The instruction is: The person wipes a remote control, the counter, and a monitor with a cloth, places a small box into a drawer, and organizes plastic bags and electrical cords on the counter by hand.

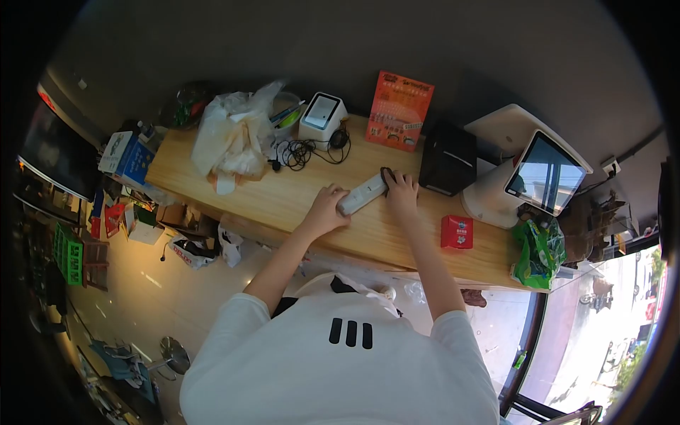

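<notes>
A white power strip (363,195) lies at a slant over the wooden counter, between my two hands. My left hand (328,211) is closed around its near left end, thumb and fingers on its sides. At the far right end my right hand (401,193) is closed on the strip, fingers curled over the edge. A small dark piece (387,174) shows by those right fingertips; what it is I cannot make out. Behind the strip lies a tangled black cable (304,153), apart from both hands.
On the wooden counter (283,205) stand a plastic bag (237,134), a white scanner box (323,117), a red sign (399,110), a black printer-like box (448,159) and a screen terminal (545,172). A red box (457,231) and green packet (538,251) sit at right.
</notes>
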Demonstrator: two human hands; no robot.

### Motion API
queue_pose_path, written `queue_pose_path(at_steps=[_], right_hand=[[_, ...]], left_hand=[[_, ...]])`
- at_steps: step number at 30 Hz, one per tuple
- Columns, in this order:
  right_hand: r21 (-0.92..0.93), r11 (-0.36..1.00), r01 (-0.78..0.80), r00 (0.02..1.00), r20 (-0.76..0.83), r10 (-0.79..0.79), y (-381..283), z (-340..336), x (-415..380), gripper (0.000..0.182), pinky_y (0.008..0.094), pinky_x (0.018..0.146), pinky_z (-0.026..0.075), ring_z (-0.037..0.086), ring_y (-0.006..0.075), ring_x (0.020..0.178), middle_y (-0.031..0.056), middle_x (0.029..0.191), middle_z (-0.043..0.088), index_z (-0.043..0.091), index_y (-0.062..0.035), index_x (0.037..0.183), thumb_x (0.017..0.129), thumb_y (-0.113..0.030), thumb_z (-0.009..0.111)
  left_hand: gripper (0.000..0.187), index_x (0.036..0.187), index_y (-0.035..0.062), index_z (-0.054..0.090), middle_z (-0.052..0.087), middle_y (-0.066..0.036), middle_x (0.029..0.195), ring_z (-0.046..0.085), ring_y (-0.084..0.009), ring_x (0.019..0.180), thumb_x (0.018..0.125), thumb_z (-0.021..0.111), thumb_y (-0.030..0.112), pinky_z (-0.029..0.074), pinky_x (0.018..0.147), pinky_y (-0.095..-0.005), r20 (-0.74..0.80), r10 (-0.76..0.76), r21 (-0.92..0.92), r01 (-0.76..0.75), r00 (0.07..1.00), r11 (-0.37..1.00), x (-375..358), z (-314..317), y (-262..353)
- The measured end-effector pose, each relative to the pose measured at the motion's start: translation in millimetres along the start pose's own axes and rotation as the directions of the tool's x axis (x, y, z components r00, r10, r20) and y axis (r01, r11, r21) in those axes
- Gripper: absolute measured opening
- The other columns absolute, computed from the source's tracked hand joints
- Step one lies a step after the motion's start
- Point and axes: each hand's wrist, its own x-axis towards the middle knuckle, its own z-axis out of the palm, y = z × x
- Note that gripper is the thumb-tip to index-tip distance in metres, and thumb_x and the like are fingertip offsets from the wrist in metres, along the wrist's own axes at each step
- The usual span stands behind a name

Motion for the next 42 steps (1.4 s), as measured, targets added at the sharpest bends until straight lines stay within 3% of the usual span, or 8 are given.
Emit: queue_pose_path(at_steps=[5, 12, 18, 20, 23, 27, 36, 42], right_hand=[[-0.010, 0.973, 0.231, 0.971, -0.063, -0.231, -26.2, 5.1, -35.2, 0.057, 0.0434, 0.089, 0.038, 0.048, 0.0287, 0.107, 0.0084, 0.119, 0.053, 0.049, -0.0117, 0.136, 0.080, -0.004, 0.054], [0.124, 0.991, -0.049, 0.997, -0.058, 0.057, 19.8, -3.7, -14.3, 0.060, 0.0444, 0.092, 0.040, 0.050, 0.0305, 0.107, 0.0096, 0.118, 0.054, 0.049, -0.0121, 0.136, 0.078, 0.000, 0.053], [0.124, 0.991, -0.050, 0.994, -0.094, 0.062, 14.5, -11.1, -26.2, 0.059, 0.0449, 0.092, 0.041, 0.050, 0.0308, 0.107, 0.0097, 0.118, 0.053, 0.052, -0.0138, 0.134, 0.077, 0.000, 0.056], [0.147, 0.988, -0.044, 0.992, -0.110, 0.060, 11.0, -12.7, -25.9, 0.059, 0.0450, 0.091, 0.041, 0.050, 0.0309, 0.107, 0.0098, 0.118, 0.053, 0.052, -0.0143, 0.134, 0.076, 0.000, 0.057], [0.163, 0.987, -0.014, 0.988, -0.147, 0.038, 6.7, -10.2, -22.6, 0.059, 0.0444, 0.090, 0.041, 0.050, 0.0309, 0.106, 0.0100, 0.118, 0.053, 0.053, -0.0148, 0.133, 0.076, -0.001, 0.058], [0.098, 0.994, 0.043, 0.989, -0.147, -0.029, -0.3, -4.8, -14.9, 0.058, 0.0420, 0.088, 0.041, 0.050, 0.0297, 0.105, 0.0107, 0.118, 0.053, 0.052, -0.0118, 0.133, 0.077, -0.003, 0.059], [0.105, 0.908, 0.405, 0.899, -0.229, -0.374, -41.9, -0.5, -26.6, 0.059, 0.0392, 0.089, 0.039, 0.050, 0.0280, 0.101, 0.0081, 0.115, 0.053, 0.050, -0.0093, 0.135, 0.076, -0.007, 0.059], [0.050, 0.972, 0.230, 0.965, -0.138, -0.222, -5.9, -8.6, 3.2, 0.057, 0.0395, 0.088, 0.039, 0.050, 0.0273, 0.099, 0.0084, 0.114, 0.055, 0.051, -0.0100, 0.133, 0.076, -0.006, 0.059]], left_hand=[[0.054, 0.114, -0.0001, 0.060, 0.053, -0.012, 0.108, 0.049, -0.0303, 0.102, 0.067, 0.076, 0.020, 0.044, 0.091, -0.0389, 0.025, -0.028, 0.010, 0.027, 0.999, 1.000, 0.8, -1.0, 0.7], [0.054, 0.116, -0.0004, 0.060, 0.052, -0.013, 0.109, 0.048, -0.0307, 0.103, 0.070, 0.076, 0.023, 0.044, 0.091, -0.0386, 0.020, 0.038, 0.032, -0.039, 0.999, 0.999, -0.7, 0.0, -3.6], [0.049, 0.116, -0.0014, 0.060, 0.055, -0.014, 0.103, 0.053, -0.0298, 0.096, 0.076, 0.073, 0.024, 0.045, 0.083, -0.0387, -0.055, 0.094, 0.172, -0.083, 0.994, 0.982, -4.8, -0.3, 11.1], [0.048, 0.124, 0.0001, 0.056, 0.055, -0.012, 0.095, 0.054, -0.0233, 0.082, 0.082, 0.069, 0.018, 0.046, 0.072, -0.0301, 0.085, -0.129, -0.330, 0.150, 0.988, 0.932, -1.7, -9.3, 15.3], [0.043, 0.125, 0.0001, 0.055, 0.053, -0.011, 0.087, 0.052, -0.0209, 0.070, 0.087, 0.064, 0.017, 0.045, 0.067, -0.0289, 0.051, 0.023, -0.159, -0.015, 0.998, 0.987, -1.9, -13.6, 11.1], [0.041, 0.127, 0.0014, 0.055, 0.052, -0.011, 0.087, 0.052, -0.0206, 0.072, 0.089, 0.060, 0.016, 0.045, 0.067, -0.0317, 0.021, 0.038, -0.070, -0.037, 0.999, 0.997, -4.3, -10.1, 11.0], [0.018, 0.095, -0.0037, 0.056, 0.052, -0.016, 0.087, 0.053, -0.0344, 0.080, 0.087, 0.058, 0.012, 0.045, 0.072, -0.0413, -0.056, 0.007, -0.098, -0.013, 0.998, 0.995, -3.8, -9.6, 7.4], [0.023, 0.100, -0.0042, 0.058, 0.054, -0.016, 0.086, 0.054, -0.0338, 0.082, 0.084, 0.062, 0.012, 0.045, 0.073, -0.0411, -0.023, 0.121, 0.003, -0.121, 0.992, 0.993, -2.5, -2.0, 12.4]])
